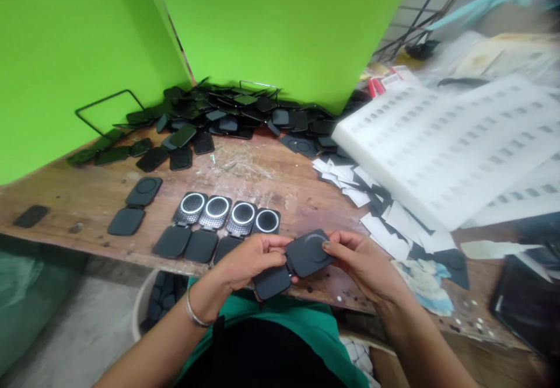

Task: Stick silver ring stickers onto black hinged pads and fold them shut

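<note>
Low centre, both hands, left (254, 259) and right (363, 259), pinch the hinged black plastic two-pad case (297, 262) by its edges. It looks light, stiff, smooth; edges suit a grip.

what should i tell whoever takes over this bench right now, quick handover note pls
Left hand and right hand: both grip one hinged black two-pad plastic part over the wooden bench edge.
Done: four similar parts with silver rings lie in a row in front of the hands; two plain black ones sit to the left.
Left: big pile of black parts by the green wall.
</note>
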`<state>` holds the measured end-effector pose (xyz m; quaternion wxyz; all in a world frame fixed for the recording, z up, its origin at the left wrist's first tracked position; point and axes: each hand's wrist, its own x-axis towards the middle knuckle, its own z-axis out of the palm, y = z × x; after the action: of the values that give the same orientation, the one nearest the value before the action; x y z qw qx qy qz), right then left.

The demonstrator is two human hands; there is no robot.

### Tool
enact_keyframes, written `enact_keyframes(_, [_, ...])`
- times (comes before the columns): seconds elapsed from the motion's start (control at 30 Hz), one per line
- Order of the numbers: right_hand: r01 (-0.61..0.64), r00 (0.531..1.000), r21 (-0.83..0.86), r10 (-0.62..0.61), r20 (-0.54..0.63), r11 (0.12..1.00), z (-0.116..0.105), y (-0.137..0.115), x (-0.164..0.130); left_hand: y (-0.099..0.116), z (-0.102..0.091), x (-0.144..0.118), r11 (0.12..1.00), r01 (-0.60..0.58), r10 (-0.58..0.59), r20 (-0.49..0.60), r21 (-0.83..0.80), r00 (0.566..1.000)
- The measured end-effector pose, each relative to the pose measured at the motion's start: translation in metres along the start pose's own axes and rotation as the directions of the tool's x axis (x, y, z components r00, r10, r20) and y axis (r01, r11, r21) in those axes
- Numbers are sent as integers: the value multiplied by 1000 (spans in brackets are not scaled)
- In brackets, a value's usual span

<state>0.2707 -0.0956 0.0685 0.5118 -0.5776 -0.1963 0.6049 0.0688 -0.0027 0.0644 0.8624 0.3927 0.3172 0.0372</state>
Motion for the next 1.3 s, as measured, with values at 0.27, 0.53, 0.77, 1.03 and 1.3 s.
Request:
enact_keyframes(0.27, [5, 999, -28, -6, -39, 1000, 2, -2, -2, -2, -2, 3, 1000, -8, 8, 21, -4, 1000])
enact_keyframes(0.53, [2, 1000, -50, -3, -17, 999, 0, -2, -4, -1, 0, 2, 1000, -20, 20, 20, 5, 1000])
enact_keyframes(0.77, [-10, 999, -58, 8, -44, 998, 4, -6, -6, 0, 2, -2, 1000, -17, 17, 14, 2, 1000])
enact_keyframes(1.03, [27, 998, -103, -32, -46, 994, 6, -6, -9, 1, 4, -5, 1000, -20, 20, 8, 12, 1000])
enact_keyframes(1.3, [57, 998, -115, -57, 9, 992, 3, -4, -8, -1, 7, -7, 999, -38, 39, -73, 14, 997])
